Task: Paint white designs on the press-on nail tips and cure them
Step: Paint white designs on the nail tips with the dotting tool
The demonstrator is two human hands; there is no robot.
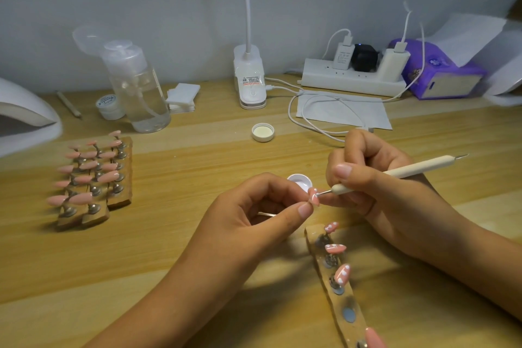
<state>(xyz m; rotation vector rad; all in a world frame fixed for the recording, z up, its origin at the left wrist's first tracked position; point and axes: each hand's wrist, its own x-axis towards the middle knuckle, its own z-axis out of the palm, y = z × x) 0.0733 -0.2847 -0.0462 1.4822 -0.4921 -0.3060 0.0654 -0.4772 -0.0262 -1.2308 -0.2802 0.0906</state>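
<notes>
While the left hand [254,215] pinches the pink nail tip [313,195] between thumb and forefinger, lifted off the table to offer a steady, angled face, the right hand [367,178] grips the dotting tool [409,171] pen-fashion, its metal point touching the tip. The tip projects just beyond the left fingertips, clear of the pinch, so paint can land unobstructed. A pot of white paint [299,182] sits just behind, presumably for reloading. The holder strip [353,329] carries three dotted tips. Plain tips wait on the racks [124,195] at left, near the curing lamp [25,113].
</notes>
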